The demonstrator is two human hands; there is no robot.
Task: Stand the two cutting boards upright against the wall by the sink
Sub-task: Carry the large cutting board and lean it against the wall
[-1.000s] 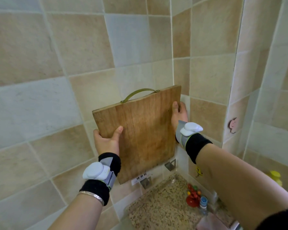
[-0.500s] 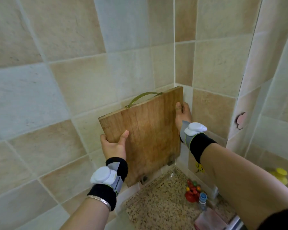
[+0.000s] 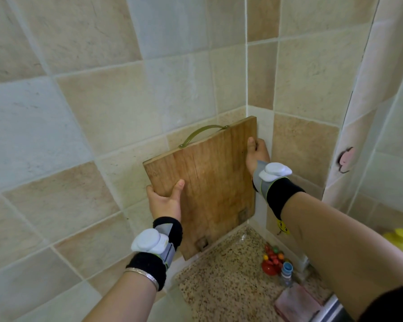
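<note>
Head view, taken looking down into a tiled corner. Nearest the camera, at 5 o'clock, a folded pink cloth (image 3: pixel 298 303) lies on the speckled granite counter (image 3: pixel 221 282). Just beyond it stands a small clear bottle (image 3: pixel 286 274) with a blue cap; its contents cannot be made out. Touching or just beside the bottle, toward 12 o'clock, sits a red holder (image 3: pixel 270 267) with coloured beads or pins clustered on top; whether they rest in it or on it cannot be told. At 3 o'clock, behind the right forearm, a yellow object (image 3: pixel 397 239) is partly hidden.

Mid-frame, both wrists carry black bands with white sensor units. The left hand (image 3: pixel 164 202) is closed on the left edge of the wooden cutting board (image 3: pixel 209 182), thumb across the front face, fingers behind. The right hand (image 3: pixel 257 153) clasps the board's right edge, thumb on the face, fingers wrapped round the back.

The board stands nearly upright, tilted, in the corner against the tiled wall (image 3: pixel 102 101), its lower corner at or just above the counter; contact cannot be confirmed. A green metal handle (image 3: pixel 203 133) arches over its top edge. Only one board is visible.

Farthest, at 2 o'clock, a pink hook (image 3: pixel 346 159) is fixed to the side wall.
</note>
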